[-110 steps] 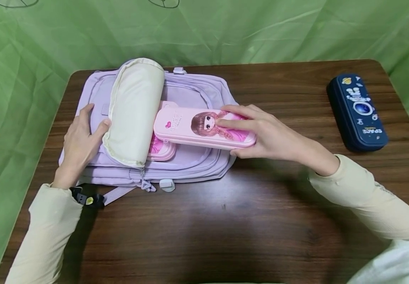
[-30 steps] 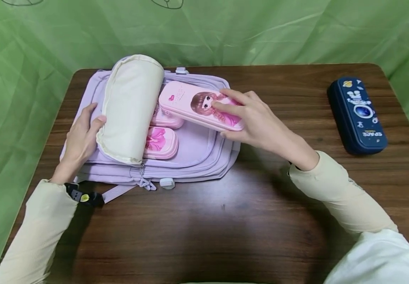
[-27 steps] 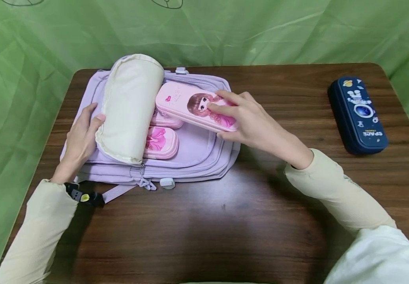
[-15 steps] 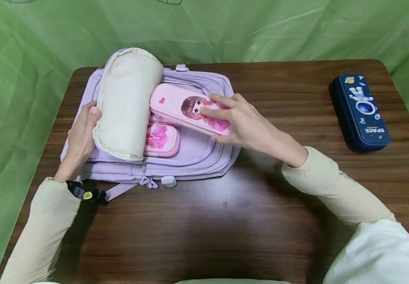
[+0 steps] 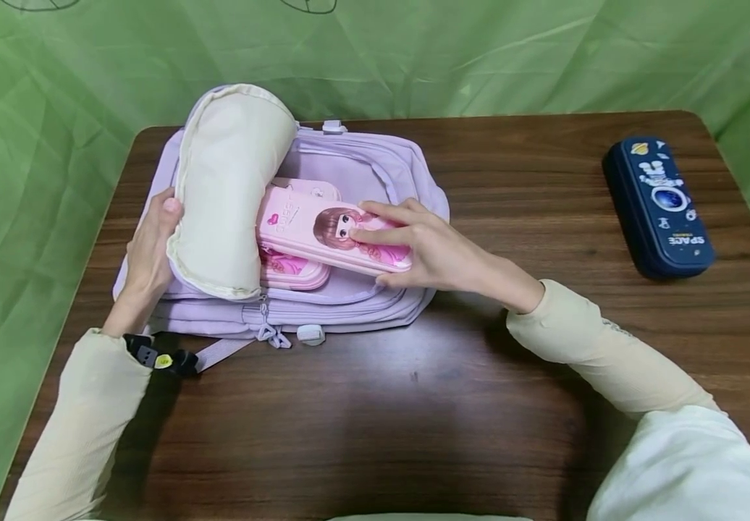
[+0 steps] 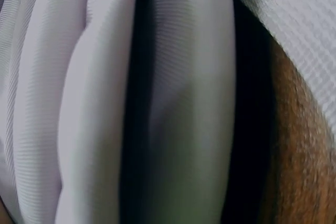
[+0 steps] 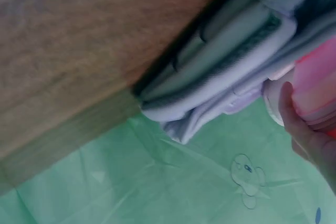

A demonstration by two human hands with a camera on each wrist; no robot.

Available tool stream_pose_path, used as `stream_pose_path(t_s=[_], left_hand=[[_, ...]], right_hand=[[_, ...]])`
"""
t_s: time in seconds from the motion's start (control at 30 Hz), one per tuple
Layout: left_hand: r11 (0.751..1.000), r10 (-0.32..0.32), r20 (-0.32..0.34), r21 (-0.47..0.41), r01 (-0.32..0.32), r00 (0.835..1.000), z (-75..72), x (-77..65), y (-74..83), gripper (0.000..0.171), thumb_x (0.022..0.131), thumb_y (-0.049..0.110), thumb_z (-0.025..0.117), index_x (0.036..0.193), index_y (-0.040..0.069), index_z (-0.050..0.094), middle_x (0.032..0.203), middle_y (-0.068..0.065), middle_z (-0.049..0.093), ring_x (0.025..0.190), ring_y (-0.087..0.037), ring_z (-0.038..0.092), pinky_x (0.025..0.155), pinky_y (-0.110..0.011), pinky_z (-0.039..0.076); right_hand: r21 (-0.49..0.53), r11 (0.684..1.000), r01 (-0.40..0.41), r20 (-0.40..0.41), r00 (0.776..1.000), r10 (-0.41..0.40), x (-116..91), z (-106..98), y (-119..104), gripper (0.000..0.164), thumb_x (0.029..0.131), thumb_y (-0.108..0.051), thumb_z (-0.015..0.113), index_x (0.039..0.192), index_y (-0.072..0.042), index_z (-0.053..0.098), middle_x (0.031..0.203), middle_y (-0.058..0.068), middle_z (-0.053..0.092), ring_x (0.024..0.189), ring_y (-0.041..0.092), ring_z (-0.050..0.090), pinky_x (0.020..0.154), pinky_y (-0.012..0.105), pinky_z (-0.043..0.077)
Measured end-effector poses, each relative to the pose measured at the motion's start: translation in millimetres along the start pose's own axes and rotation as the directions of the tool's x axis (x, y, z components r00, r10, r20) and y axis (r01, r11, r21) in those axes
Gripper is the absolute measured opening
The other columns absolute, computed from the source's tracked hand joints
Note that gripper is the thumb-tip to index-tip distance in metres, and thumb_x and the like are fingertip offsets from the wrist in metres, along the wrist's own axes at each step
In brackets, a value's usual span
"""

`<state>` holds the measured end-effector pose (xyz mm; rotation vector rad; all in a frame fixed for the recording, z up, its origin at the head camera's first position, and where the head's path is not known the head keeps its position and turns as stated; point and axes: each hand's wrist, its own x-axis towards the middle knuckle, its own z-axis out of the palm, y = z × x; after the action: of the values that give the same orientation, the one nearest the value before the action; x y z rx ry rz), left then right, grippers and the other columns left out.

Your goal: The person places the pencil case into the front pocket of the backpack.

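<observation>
A lilac backpack (image 5: 423, 195) lies on the table with its front flap (image 5: 225, 195) folded back, cream lining showing. My left hand (image 5: 150, 242) holds the flap at its left edge, the thumb at the lining's rim; the other fingers are mostly hidden. My right hand (image 5: 427, 246) grips the right end of a pink pencil case (image 5: 297, 224) printed with a doll, thumb below and fingers on top. Its left end meets the flap's edge, over two more pink pencil cases, an upper one (image 5: 323, 189) and a lower one (image 5: 303, 273), both partly under the flap.
A navy space-themed pencil case (image 5: 658, 206) lies at the table's far right. The dark wooden table (image 5: 381, 427) has a green cloth (image 5: 414, 58) behind it. A strap (image 5: 225, 352) and zip pull (image 5: 273, 334) hang at the backpack's near side. The left wrist view shows mainly bag fabric.
My right hand has brought the pink pencil case left and nearer the front, up against the flap. The flap has shifted slightly left with my left hand. The navy case stays put.
</observation>
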<state>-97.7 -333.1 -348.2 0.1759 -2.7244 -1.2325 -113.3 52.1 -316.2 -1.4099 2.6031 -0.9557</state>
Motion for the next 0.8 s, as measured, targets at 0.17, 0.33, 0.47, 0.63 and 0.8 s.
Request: stream_pose_path(t_s=[0.17,0.33,0.47,0.63,0.8], left_hand=[[0.999,0.003,-0.013,-0.038,-0.003,1.0,-3.1,-0.3,2.3,0.055,0.097,0.049,0.025,0.142,0.02,0.039,0.14,-0.013,0.042,0.124,-0.032,0.038,0.101,-0.055,0.021],[0.993,-0.048,0.011,-0.111,0.049,0.999,-5.7,-0.9,6.1,0.05,0.097,0.045,0.03,0.141,0.024,0.04,0.139,-0.009,0.042,0.117,-0.021,0.041,0.098,-0.039,0.026],[0.984,-0.119,0.022,-0.132,0.121,0.993,-6.4,-1.4,10.8,0.051,0.095,0.049,0.033,0.142,0.029,0.039,0.141,-0.006,0.042,0.117,-0.019,0.04,0.098,-0.038,0.025],[0.969,-0.145,0.006,-0.203,0.143,0.989,-5.0,-5.3,12.6,0.05,0.095,0.048,0.036,0.141,0.029,0.04,0.135,-0.005,0.046,0.112,-0.014,0.042,0.094,-0.03,0.028],[0.962,-0.114,0.015,-0.248,0.114,0.993,-2.5,-7.1,15.1,0.051,0.095,0.043,0.04,0.142,0.022,0.04,0.132,-0.008,0.048,0.11,-0.013,0.045,0.091,-0.023,0.031]], right_hand=[[0.063,0.998,0.022,0.019,1.0,-0.023,4,0,3,0.06,0.07,-0.026,0.081,0.125,-0.014,0.061,0.144,0.01,0.039,0.112,0.025,0.042,0.092,0.039,0.036],[0.097,0.995,0.035,0.039,0.998,-0.039,8,1,2,0.059,0.069,-0.027,0.081,0.124,-0.015,0.063,0.143,0.007,0.041,0.109,0.021,0.042,0.09,0.037,0.036],[0.093,0.994,0.05,0.036,0.998,-0.054,10,6,-3,0.057,0.069,-0.027,0.081,0.122,-0.016,0.064,0.142,0.007,0.042,0.106,0.02,0.042,0.089,0.036,0.036],[0.091,0.994,0.061,0.036,0.997,-0.064,17,14,-13,0.056,0.071,-0.028,0.08,0.123,-0.016,0.063,0.143,0.008,0.04,0.102,0.02,0.042,0.088,0.035,0.036],[0.103,0.993,0.056,0.044,0.997,-0.061,23,21,-15,0.058,0.071,-0.031,0.079,0.125,-0.017,0.062,0.145,0.009,0.038,0.103,0.02,0.042,0.089,0.034,0.036]])
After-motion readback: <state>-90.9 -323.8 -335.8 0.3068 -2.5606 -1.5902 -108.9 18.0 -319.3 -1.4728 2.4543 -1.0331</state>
